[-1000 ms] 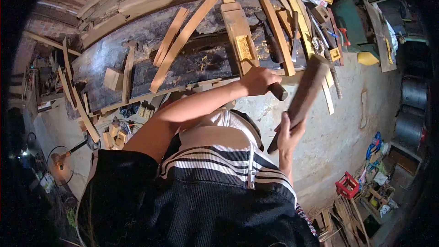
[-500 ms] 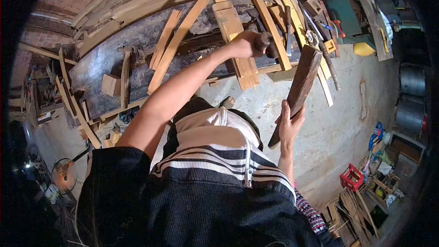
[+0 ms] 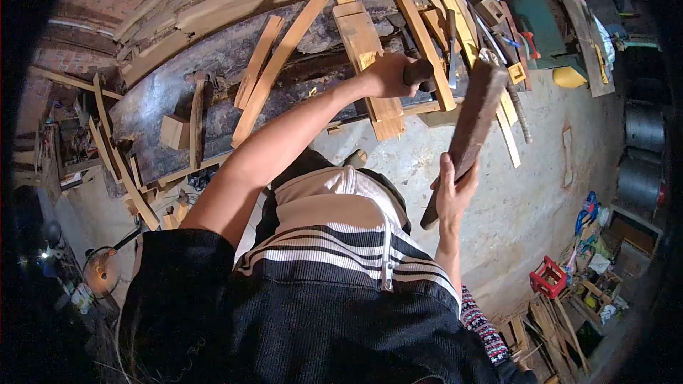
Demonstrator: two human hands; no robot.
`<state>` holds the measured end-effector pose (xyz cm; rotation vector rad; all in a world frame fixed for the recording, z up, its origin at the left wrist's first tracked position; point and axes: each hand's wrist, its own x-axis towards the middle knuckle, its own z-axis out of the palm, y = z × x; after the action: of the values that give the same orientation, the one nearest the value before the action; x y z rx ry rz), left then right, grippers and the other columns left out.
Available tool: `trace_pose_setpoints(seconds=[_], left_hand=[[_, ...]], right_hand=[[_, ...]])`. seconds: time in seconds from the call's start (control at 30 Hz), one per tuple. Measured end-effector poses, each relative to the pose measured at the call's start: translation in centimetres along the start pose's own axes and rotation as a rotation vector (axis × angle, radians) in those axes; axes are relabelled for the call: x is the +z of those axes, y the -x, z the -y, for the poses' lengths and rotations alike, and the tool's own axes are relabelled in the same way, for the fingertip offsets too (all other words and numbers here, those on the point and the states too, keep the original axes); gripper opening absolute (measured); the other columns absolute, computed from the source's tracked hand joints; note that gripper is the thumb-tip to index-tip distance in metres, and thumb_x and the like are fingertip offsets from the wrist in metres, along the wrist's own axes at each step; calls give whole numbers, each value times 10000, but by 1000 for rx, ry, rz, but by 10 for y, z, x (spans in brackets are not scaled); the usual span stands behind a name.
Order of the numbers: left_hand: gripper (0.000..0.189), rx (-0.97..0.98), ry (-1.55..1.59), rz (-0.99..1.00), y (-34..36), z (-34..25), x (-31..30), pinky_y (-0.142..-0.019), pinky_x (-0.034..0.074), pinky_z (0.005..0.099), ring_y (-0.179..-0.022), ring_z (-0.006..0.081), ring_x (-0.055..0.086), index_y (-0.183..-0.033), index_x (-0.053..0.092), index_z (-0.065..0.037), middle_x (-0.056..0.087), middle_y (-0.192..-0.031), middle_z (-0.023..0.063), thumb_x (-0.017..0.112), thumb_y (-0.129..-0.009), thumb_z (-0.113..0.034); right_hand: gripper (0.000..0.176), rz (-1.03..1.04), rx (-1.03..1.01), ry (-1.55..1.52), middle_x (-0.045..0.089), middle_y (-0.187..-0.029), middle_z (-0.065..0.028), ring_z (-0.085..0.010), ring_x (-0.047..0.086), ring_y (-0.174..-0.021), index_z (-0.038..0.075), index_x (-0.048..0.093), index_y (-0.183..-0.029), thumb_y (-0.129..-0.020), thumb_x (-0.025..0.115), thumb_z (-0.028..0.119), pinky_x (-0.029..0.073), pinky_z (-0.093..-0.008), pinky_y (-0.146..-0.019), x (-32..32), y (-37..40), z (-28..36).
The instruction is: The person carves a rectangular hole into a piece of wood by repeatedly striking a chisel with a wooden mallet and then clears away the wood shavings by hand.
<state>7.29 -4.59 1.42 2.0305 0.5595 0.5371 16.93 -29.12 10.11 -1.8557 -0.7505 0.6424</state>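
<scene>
My left hand (image 3: 389, 76) is closed around a dark, round-ended tool handle (image 3: 418, 71) above the bench. Whatever is at the handle's lower end is hidden. Just under that hand lies a thick light-brown wooden board (image 3: 358, 32), which reaches past the bench's front edge. My right hand (image 3: 455, 188) grips the narrow lower part of a long, dark wooden mallet (image 3: 478, 114). Its thick end points up and away, blurred by motion, to the right of the tool handle and apart from it.
The dark workbench (image 3: 153, 103) carries several loose strips, including a long slat (image 3: 295, 32), and a small wood block (image 3: 173, 132). A red crate (image 3: 548, 277) stands on the floor at right. A round fan (image 3: 102, 270) is at lower left.
The mallet's thick end has shifted slightly up and right and is now blurred. My left hand and the handle in it have turned a little.
</scene>
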Motion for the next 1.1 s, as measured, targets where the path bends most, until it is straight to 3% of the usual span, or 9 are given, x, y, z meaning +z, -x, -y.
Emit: trace_pose_setpoints(seconds=[0.17, 0.2, 0.33, 0.4, 0.47, 0.6, 0.8, 0.9, 1.1], left_hand=[[239, -20, -142, -44, 9, -18, 21, -713, 527, 385, -778, 268, 682, -947, 637, -80, 697, -848, 120, 723, -766, -211], [286, 11, 43, -45, 13, -23, 24, -724, 542, 403, -820, 297, 702, -993, 663, -113, 709, -876, 134, 727, -768, -278], [278, -287, -284, 223, 10, -55, 36, -756, 553, 431, -871, 315, 700, -1009, 686, -170, 722, -893, 102, 725, -743, -239], [284, -62, -233, 57, 18, -31, 58, -744, 547, 439, -854, 315, 693, -1002, 674, -157, 703, -861, 104, 733, -735, -229], [248, 88, -66, -72, 28, -25, 67, -700, 535, 451, -819, 325, 679, -984, 660, -144, 671, -853, 101, 722, -748, -190], [135, -75, -451, 332, 21, -50, 67, -674, 543, 470, -820, 346, 693, -939, 669, -120, 699, -845, 140, 623, -813, -139], [268, 92, -346, 147, 26, -36, 82, -683, 564, 426, -827, 310, 703, -1059, 693, -161, 716, -893, 82, 648, -798, -202], [310, -156, -575, 502, 9, -55, 65, -713, 566, 431, -870, 300, 704, -1085, 684, -174, 717, -959, 112, 660, -779, -218], [253, -67, -285, 134, -11, -14, 22, -739, 557, 425, -802, 309, 701, -1015, 679, -130, 710, -834, 135, 662, -816, -285]], right_hand=[[275, -76, -297, -149, 580, -745, -76, -132, 550, -511, -26, 457, -1146, -899, 556, 46, 494, -274, -482, 2, -6, 4], [477, -49, -173, -134, 615, -770, -93, -140, 574, -592, -54, 465, -1241, -855, 688, 117, 479, -280, -530, 1, -6, -14], [497, 8, -71, 138, 621, -730, -113, -154, 542, -559, -50, 500, -1208, -869, 730, 232, 464, -305, -522, 6, -15, -23], [473, -32, 79, -46, 610, -748, -81, -133, 548, -531, -36, 481, -1249, -883, 697, 171, 467, -276, -482, 0, -2, -7], [451, -119, -76, -228, 601, -761, -69, -121, 546, -514, -23, 469, -1270, -881, 660, 105, 461, -260, -461, -2, 4, -25], [484, 22, 119, 83, 585, -689, -66, -121, 530, -494, -34, 478, -1255, -887, 691, 199, 438, -281, -458, -5, 7, -33], [536, -138, -2, -115, 618, -801, -99, -136, 546, -496, -40, 454, -1298, -889, 696, 208, 468, -298, -459, -13, 24, -52], [509, -36, 125, 171, 623, -759, -122, -155, 579, -518, -63, 497, -1200, -880, 712, 269, 472, -318, -465, -6, 13, -46], [477, -81, 64, 53, 594, -669, -66, -136, 553, -522, -37, 515, -1155, -867, 739, 271, 466, -305, -459, -14, 6, -35]])
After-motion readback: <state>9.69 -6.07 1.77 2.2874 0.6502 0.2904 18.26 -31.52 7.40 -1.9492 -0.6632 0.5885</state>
